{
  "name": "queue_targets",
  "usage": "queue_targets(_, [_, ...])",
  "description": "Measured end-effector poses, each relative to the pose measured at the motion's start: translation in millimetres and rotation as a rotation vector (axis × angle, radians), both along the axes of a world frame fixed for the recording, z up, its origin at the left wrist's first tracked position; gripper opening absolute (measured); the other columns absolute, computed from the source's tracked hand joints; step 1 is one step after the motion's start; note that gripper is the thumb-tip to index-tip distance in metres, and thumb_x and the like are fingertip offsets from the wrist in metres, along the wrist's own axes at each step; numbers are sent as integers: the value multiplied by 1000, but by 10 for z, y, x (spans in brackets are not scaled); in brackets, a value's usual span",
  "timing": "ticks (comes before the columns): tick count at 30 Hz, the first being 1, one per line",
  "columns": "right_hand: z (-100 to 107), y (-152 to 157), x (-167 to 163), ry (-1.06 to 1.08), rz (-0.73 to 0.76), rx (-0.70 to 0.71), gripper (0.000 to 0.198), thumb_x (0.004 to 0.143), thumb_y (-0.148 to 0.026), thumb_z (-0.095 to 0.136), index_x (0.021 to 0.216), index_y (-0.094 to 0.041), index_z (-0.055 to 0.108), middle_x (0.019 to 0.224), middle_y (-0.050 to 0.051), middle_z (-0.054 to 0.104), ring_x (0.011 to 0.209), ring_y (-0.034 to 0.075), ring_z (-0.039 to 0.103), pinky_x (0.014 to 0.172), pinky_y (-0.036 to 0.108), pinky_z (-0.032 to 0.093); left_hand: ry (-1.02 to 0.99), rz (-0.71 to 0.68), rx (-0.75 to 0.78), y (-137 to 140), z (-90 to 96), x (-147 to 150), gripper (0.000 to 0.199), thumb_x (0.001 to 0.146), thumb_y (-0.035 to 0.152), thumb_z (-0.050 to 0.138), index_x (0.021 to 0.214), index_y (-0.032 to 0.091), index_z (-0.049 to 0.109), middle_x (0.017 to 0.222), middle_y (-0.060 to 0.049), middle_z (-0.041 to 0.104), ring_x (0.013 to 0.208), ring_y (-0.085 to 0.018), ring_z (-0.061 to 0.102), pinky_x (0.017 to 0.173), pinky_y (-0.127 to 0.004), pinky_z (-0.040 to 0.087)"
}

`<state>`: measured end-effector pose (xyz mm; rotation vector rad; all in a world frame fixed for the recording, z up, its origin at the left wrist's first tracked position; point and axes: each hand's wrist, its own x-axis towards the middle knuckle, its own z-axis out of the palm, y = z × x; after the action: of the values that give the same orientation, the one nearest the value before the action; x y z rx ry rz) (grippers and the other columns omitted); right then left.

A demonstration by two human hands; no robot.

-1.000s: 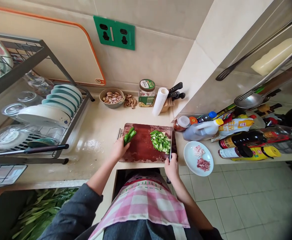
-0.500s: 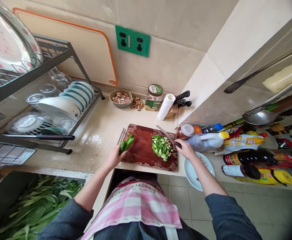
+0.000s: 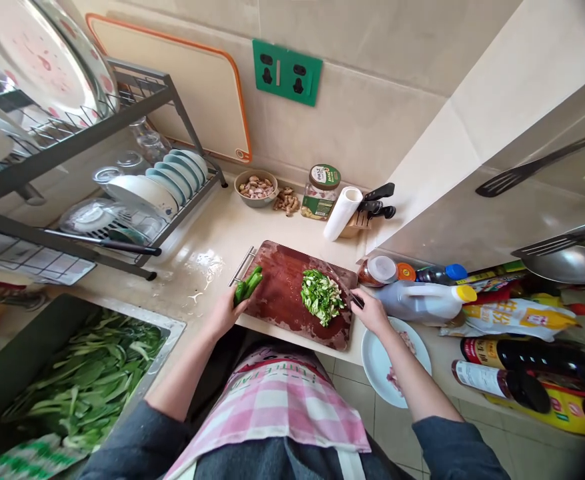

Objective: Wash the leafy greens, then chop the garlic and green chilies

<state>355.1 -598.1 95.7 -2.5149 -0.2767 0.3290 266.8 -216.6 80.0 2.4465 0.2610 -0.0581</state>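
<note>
My left hand [image 3: 223,315] is closed around a few green peppers [image 3: 249,285] at the left end of the dark red cutting board [image 3: 278,290]. In my right hand [image 3: 372,313], at the board's right edge, is a knife [image 3: 357,301]. Its black handle shows, but the blade is hard to make out beside the greens. A heap of chopped green pepper [image 3: 321,298] with some paler bits lies on the right half of the board. Under my right forearm, a pale blue plate [image 3: 376,363] holds small pieces of pinkish meat.
Leafy greens [image 3: 92,380] fill the sink at left, below the dish rack [image 3: 172,100]. Behind the board stand a bowl of garlic [image 3: 256,188], ginger [image 3: 286,200], a jar [image 3: 321,191], a paper roll [image 3: 343,213] and a knife block [image 3: 357,227]. Bottles, including a large jug [image 3: 412,303], crowd the right.
The view has shifted, bringing more of the sink into sight. The knife's blade, clearly visible behind the heap before, has come lower and barely shows. My left hand still grips the peppers.
</note>
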Motion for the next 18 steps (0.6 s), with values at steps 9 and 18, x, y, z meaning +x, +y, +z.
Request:
queue_targets(9, [142,10,-549,303,-294,502,34,75,-44,53,100,-21,51,67,0,57,49,13,51,45,24,45,-3,42,-7,-176,-11,169,24,71,30,58,93,21,52,91,-8,64,81,-25,59,69,-35,45])
queue_targets(18, [86,314,-929,445,-359,732,37,69,-46,62,93,-21,48,65,-3,53,47,9,47,40,20,42,49,12,-32,-211,-68,612,16,76,30,54,85,18,58,87,-7,63,82,-21,58,73,-31,44])
